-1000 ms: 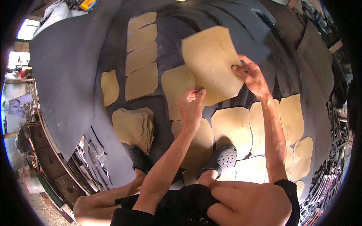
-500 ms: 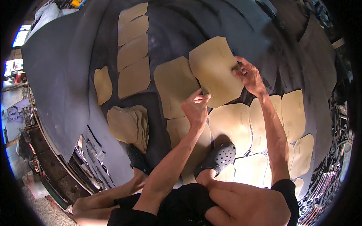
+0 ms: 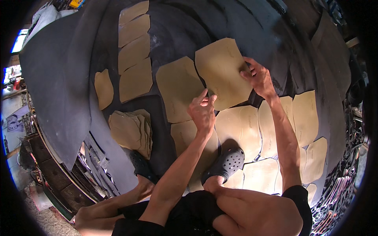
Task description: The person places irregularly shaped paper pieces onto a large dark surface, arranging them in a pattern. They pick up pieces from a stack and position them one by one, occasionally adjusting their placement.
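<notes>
"Tan panel (image 3: 222, 74): state position and grip."

"It lies between both hands, beside a matching panel (image 3: 177, 88), just beyond a row of others (image 3: 238, 126). The left hand (image 3: 202, 112) meets its lower-left edge, fingers loosely parted; the right hand (image 3: 260, 80) meets its right edge, fingers curled. Whether either grips cannot be told."

"Step and next move?"

"Apparently edge alignment; next likely calls for slight correction, then release."

"Surroundings?"

"Dark sheeting (image 3: 177, 27) underneath, a panel stack (image 3: 128, 129) at left, apparent scrap (image 3: 334, 204) at lower right."
</notes>
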The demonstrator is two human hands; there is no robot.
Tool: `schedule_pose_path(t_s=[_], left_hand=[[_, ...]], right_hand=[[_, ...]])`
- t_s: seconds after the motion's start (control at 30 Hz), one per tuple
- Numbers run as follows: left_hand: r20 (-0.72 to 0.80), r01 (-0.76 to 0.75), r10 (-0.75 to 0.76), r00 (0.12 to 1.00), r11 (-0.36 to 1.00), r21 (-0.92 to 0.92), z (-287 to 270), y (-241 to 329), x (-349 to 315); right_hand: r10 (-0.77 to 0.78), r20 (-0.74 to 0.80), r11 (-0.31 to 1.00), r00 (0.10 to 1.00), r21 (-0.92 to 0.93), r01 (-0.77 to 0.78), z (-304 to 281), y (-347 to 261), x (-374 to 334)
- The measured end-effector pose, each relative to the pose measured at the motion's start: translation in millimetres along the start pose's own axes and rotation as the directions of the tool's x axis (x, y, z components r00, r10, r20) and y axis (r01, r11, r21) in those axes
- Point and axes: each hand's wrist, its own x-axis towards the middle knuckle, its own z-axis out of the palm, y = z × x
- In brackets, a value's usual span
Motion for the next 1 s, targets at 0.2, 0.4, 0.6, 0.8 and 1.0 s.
schedule_pose_path(t_s=[0.2,0.4,0.6,0.8,1.0], left_hand=[[0.086,-0.212,0.194,0.977,0.879,0.427,-11,2,3],[0.367,-0.558,0.425,0.827,0.55,0.621,-21,-12,-22],[0.491,-0.646,0.419,0.763,0.474,0.599,-33,-13,-67],[0.216,-0.458,0.404,0.889,0.759,0.463,-99,-16,-50],[-0.777,0.598,-0.157,0.609,0.735,0.32,-268,-104,26]], right_hand=[[-0.13,-0.164,0.821,0.978,-0.57,0.014,11,-24,-12],[-0.371,0.022,0.84,0.928,-0.419,0.346,70,-40,-13],[-0.291,0.203,0.753,0.935,-0.554,0.355,91,-38,40],[-0.212,0.065,0.772,0.975,-0.6,0.208,112,-43,60],[-0.269,0.187,0.832,0.945,-0.449,0.326,103,-48,-74]])
